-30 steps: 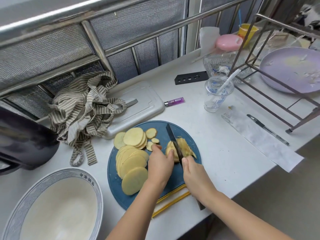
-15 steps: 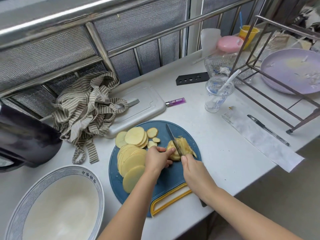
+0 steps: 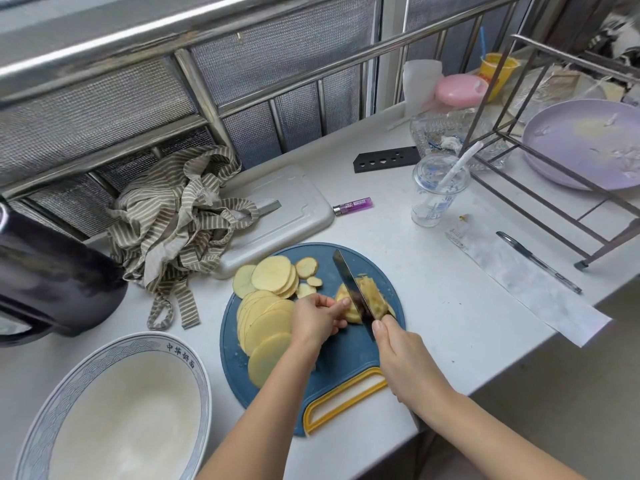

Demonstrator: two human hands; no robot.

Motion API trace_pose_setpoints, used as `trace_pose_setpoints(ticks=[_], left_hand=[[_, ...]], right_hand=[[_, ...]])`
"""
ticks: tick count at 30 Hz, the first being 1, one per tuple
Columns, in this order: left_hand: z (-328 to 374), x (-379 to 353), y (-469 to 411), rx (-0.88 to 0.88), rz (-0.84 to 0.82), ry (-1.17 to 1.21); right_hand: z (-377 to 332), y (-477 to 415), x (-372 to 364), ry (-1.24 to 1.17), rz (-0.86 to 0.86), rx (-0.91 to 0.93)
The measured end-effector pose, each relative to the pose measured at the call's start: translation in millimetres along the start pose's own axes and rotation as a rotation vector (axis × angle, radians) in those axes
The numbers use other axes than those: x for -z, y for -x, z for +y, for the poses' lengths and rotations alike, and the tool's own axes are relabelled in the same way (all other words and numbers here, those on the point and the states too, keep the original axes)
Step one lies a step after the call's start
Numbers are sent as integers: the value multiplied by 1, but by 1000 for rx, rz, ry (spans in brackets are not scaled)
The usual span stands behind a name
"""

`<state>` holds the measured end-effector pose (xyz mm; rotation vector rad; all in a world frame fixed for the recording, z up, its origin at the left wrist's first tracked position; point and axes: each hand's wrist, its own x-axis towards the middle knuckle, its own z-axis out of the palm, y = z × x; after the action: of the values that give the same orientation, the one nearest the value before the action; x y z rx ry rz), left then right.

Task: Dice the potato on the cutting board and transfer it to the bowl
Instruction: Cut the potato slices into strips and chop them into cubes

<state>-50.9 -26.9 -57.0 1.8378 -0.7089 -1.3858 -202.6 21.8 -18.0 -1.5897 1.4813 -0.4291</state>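
Note:
A round blue cutting board (image 3: pixel 349 355) with a yellow handle lies near the counter's front edge. Several yellow potato slices (image 3: pixel 266 320) are fanned out on its left half. On the right half sits a small stack of potato slices (image 3: pixel 374 296). My left hand (image 3: pixel 317 318) steadies that stack from the left with curled fingers. My right hand (image 3: pixel 403 358) grips the handle of a dark knife (image 3: pixel 351 285), whose blade stands in the stack. A large white bowl (image 3: pixel 114 410) with a blue patterned rim stands at the lower left and holds nothing.
A striped cloth (image 3: pixel 180 223) and a grey tray (image 3: pixel 287 213) lie behind the board. A black kettle (image 3: pixel 48 278) stands left. A purple lighter (image 3: pixel 353 205), plastic cup (image 3: pixel 438 188), pen (image 3: pixel 538 261) and metal rack (image 3: pixel 554 161) are right. The counter edge runs close in front.
My left hand slid back along the stack and its fingers curled. The knife shifted slightly left into the stack. The board's yellow handle is now uncovered.

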Motion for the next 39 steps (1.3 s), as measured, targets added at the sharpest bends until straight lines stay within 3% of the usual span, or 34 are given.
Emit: trace_pose_setpoints(ticks=[19, 29, 39], left_hand=[[-5, -6, -3, -17, 55, -38], [4, -1, -11, 29, -48, -124], [-1, 0, -11, 12, -22, -90]], right_hand=[[-4, -5, -8, 62, -49, -72], [-6, -16, 1, 75, -110, -95], [-9, -27, -39, 227, 3, -98]])
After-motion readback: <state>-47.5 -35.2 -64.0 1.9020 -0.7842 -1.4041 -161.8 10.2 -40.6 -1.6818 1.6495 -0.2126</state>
